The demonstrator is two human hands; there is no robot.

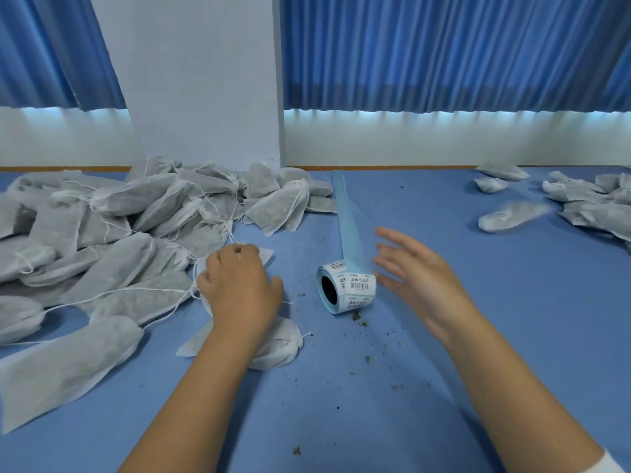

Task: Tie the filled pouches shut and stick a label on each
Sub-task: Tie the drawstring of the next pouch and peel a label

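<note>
My left grip (239, 288) is clenched on a pouch (265, 255) at the near edge of the pouch pile (119, 233). My right grip (415, 278) hangs released, fingers spread, just beside the label roll (346, 288) on the blue bench (375, 404).

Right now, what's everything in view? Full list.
pouch pile: many, grey-white with white strings, table's left side
near pouch: one, grey-white, front edge of the pile
far pouches: several, grey-white, far right; one blurred
label roll: one, white labels on pale blue, on its side, centre
backing strip: one, pale blue, trailing from roll toward wall
crumbs: scattered, dark, near roll
table: one, blue
curtains: blue, behind
pillar: one, white, behind
left hand: fingers curled on near pouch
right hand: open, beside roll; contact unclear
</note>
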